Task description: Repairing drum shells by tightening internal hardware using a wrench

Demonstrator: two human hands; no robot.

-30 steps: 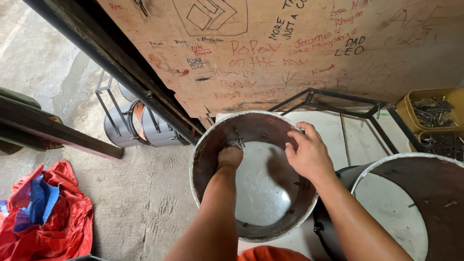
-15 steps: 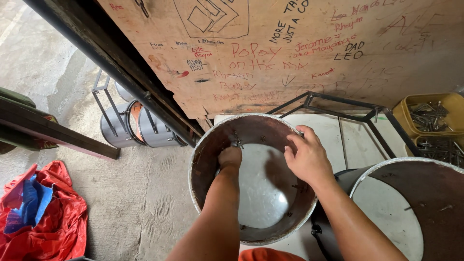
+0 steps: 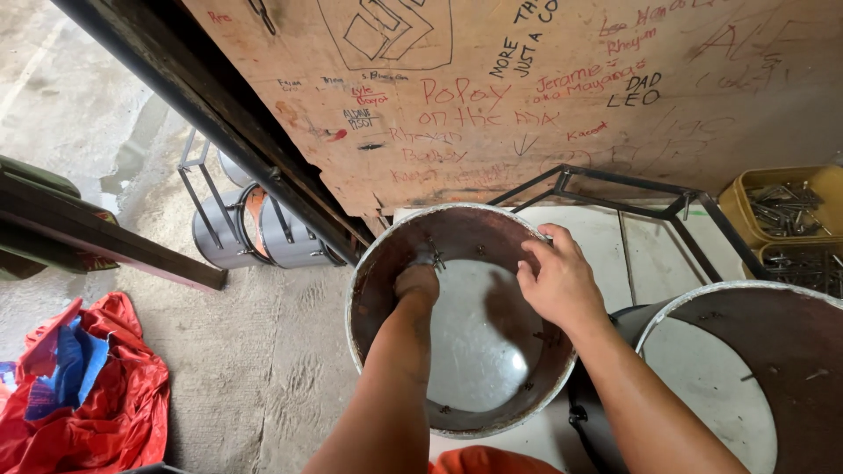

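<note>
A round drum shell with a rusty brown inner wall and a pale, glossy skin at its bottom [image 3: 474, 351] stood open-side up in front of the person, resting partly on a flat pale board [image 3: 641, 254]. The left hand [image 3: 416, 283] reached down inside the shell, its fingers curled against the far wall near a small metal bolt [image 3: 436, 259]; whether it pinched the bolt or only pressed there could not be told. The right hand [image 3: 555, 279] lay over the shell's far right rim, fingers bent inward and down, gripping the thin whitish edge. Small screws dotted the inner wall.

Just to the right stood a second, like shell with a brown wall and white skin [image 3: 746, 369], touching or almost touching the first. Behind them ran a black angle-iron frame [image 3: 615, 184] and a scuffed plywood sheet covered in scrawled writing [image 3: 544, 96]. A yellow plastic crate of metal fittings [image 3: 781, 206] sat at the far right. On the rough concrete floor [image 3: 219, 351] lay crumpled red and blue cloth [image 3: 79, 395], with two grey drums [image 3: 263, 233] on their sides beyond.
</note>
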